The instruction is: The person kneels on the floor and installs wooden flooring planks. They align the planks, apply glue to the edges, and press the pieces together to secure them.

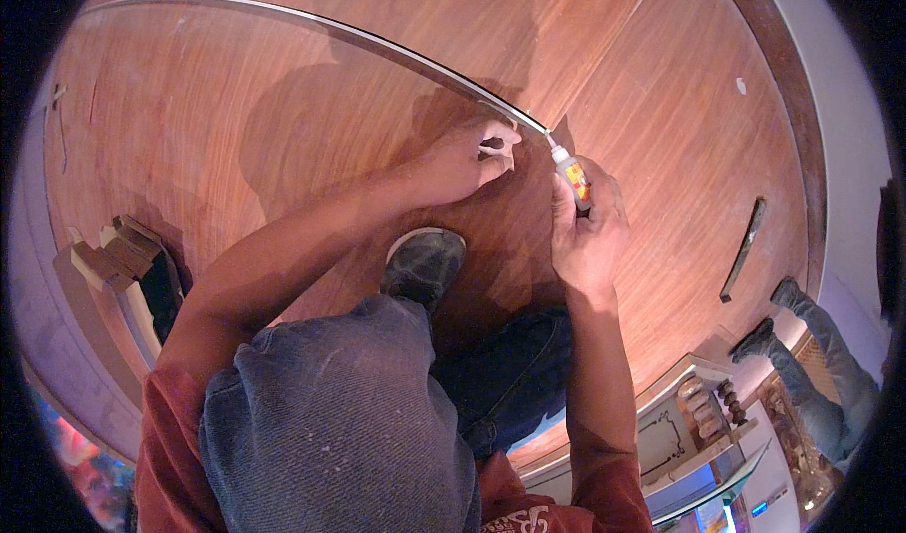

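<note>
My right hand (593, 228) grips a small glue bottle (575, 177) with a white cap and a yellow-and-red label. Its thin nozzle points up at the end of a long narrow strip (425, 62), touching it or very near it. The strip has a pale edge beside a dark line and curves across the wood-grain surface (340, 115) in this view. Close below that same end is my left hand (492, 154), its fingers bent and a gap between thumb and fingers. Whether something small is pinched in it cannot be made out.
My shoe (425, 260) rests on the wood-grain surface below my hands. Cardboard pieces (117, 257) lie at the left. A dark narrow bar (743, 250) lies at the right, near another person's legs (814, 363). A glass pane edge (729, 487) shows at lower right.
</note>
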A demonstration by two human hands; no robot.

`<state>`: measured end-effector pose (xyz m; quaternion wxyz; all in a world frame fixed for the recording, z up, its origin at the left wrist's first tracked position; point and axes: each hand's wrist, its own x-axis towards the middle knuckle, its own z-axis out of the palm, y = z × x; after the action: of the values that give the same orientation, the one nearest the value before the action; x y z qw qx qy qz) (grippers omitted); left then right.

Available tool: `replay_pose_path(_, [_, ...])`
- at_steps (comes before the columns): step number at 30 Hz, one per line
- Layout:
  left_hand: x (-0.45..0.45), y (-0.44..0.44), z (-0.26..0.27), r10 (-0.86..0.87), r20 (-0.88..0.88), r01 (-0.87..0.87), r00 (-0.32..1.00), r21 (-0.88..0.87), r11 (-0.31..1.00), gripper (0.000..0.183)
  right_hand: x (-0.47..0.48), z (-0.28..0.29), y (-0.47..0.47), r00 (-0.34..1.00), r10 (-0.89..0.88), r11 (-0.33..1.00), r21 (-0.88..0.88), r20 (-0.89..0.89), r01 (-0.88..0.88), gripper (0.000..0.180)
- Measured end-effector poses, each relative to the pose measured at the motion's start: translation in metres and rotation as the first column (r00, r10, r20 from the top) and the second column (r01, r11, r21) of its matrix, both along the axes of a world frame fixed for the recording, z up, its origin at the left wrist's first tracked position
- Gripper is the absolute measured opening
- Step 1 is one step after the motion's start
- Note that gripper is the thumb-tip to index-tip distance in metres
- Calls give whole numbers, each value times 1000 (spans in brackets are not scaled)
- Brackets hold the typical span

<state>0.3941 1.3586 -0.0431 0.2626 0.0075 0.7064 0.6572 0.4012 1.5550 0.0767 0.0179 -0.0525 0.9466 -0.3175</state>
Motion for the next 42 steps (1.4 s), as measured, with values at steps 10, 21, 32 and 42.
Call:
replay_pose_path(10, [-1, 0, 4, 11, -3, -11, 1000, 36, 999, 29, 1, 6, 0, 1000, 4, 999, 35, 26, -4, 33])
replay_pose_path(21, [0, -2, 0, 0, -15, 1, 1000, 49, 999, 30, -2, 4, 0, 1000, 22, 1000, 20, 5, -22, 32])
replay_pose_path(32, [-5, 0, 9, -8, 58, 7, 998, 14, 1000, 32, -3, 3, 3, 1000, 25, 999, 32, -18, -25, 31])
replay_pose_path(42, [-6, -5, 11, -2, 40, 3, 999, -15, 1000, 33, -4, 3, 1, 999, 49, 996, 75, -12, -48, 31])
